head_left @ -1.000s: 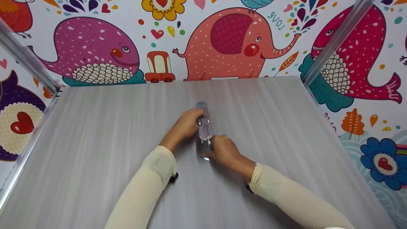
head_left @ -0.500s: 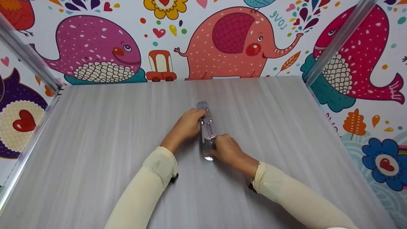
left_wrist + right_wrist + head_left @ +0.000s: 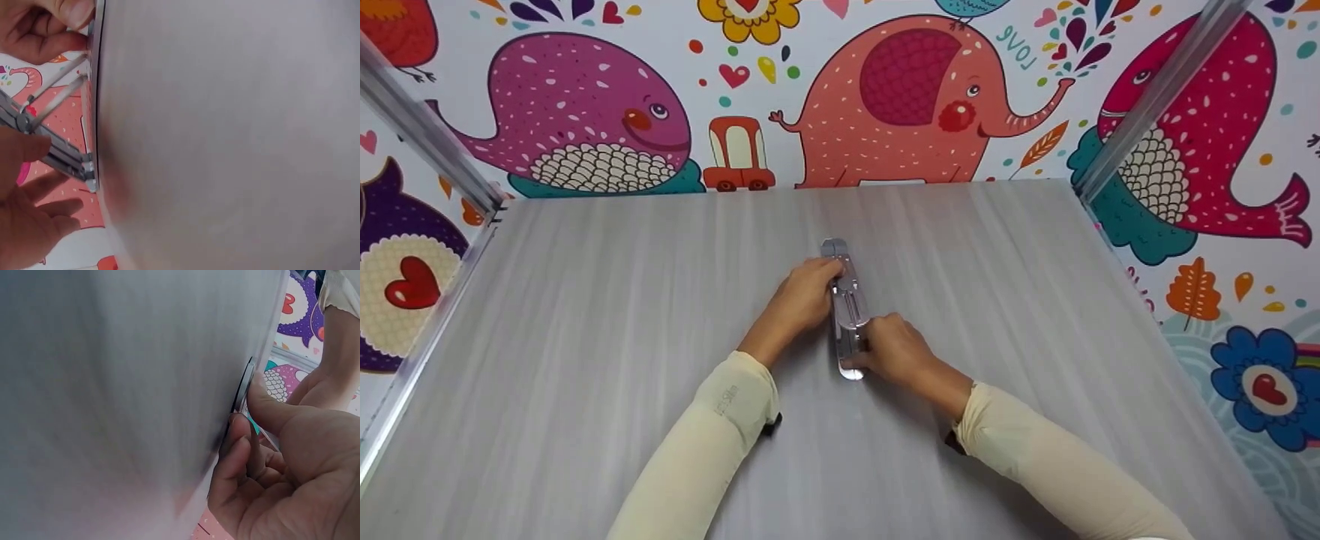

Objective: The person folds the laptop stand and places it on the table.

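A long silver metal folding stand (image 3: 851, 304) with rounded ends stands at mid-table. In the left wrist view its flat base (image 3: 94, 124) lies along the tabletop, with a hinged arm (image 3: 63, 156) raised at a slant and two thin struts (image 3: 59, 101) joining them. My left hand (image 3: 801, 294) holds the raised arm near the far end, thumb on it, other fingers reaching past it. At the near end my right hand (image 3: 898, 351) pinches the base, its thumb on top and its fingers curled at the edge. The grip's underside is hidden.
The grey wood-grain table (image 3: 607, 300) spreads around both hands. A patterned wall with a cartoon elephant (image 3: 900, 105) rises behind it. Metal posts (image 3: 1155, 97) stand at the back corners.
Between one second and half a second ago, the stand's near part shifted slightly right in the head view. Both hands keep their places on it; little else differs.
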Action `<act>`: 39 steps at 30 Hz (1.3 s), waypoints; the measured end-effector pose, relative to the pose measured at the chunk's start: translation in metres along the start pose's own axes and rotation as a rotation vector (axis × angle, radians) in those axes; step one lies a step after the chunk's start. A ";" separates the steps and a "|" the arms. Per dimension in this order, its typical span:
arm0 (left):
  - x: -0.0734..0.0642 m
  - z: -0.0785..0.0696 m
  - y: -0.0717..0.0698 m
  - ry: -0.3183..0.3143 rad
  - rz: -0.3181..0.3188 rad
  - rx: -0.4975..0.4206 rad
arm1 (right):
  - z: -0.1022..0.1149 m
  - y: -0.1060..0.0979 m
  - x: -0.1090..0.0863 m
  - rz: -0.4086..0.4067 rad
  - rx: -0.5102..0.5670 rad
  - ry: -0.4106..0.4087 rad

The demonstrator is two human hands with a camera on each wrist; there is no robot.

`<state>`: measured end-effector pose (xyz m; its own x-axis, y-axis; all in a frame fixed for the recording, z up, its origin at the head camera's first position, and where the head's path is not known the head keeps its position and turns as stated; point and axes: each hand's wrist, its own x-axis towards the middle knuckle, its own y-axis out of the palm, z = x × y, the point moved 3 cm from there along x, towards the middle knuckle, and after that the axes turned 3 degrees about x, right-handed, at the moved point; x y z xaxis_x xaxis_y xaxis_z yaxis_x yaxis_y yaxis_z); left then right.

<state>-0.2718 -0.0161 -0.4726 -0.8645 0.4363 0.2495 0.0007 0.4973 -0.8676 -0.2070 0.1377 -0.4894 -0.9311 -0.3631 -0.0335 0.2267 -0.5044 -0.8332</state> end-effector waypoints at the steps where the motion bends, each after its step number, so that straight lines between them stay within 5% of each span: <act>1: -0.001 0.000 0.000 -0.012 0.001 -0.004 | -0.001 -0.001 0.001 0.005 0.002 -0.001; 9: -0.014 -0.005 -0.012 -0.181 0.044 -0.021 | -0.015 -0.012 0.010 0.060 0.164 0.046; 15: -0.037 -0.009 -0.023 -0.320 0.057 -0.055 | -0.029 -0.012 0.010 0.150 0.601 0.213; 18: -0.049 -0.010 -0.019 -0.364 0.149 -0.262 | -0.029 -0.011 0.010 0.206 0.816 0.277; 21: -0.056 -0.012 -0.009 -0.473 0.254 -0.629 | -0.030 -0.009 0.010 0.259 0.968 0.318; 23: -0.059 -0.013 -0.002 -0.559 0.294 -0.855 | -0.031 -0.008 0.011 0.285 1.041 0.339; 25: -0.060 -0.015 0.003 -0.593 0.301 -0.977 | -0.031 -0.006 0.012 0.290 1.079 0.349; 31: -0.058 -0.020 0.006 -0.595 0.280 -1.042 | -0.030 -0.007 0.016 0.273 1.103 0.382; 39: -0.054 -0.018 0.003 -0.672 0.297 -1.158 | -0.031 -0.008 0.019 0.234 1.095 0.417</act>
<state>-0.2166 -0.0245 -0.4811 -0.8326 0.3564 -0.4240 0.3557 0.9308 0.0838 -0.2349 0.1589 -0.5005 -0.8102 -0.3548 -0.4666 0.3376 -0.9332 0.1233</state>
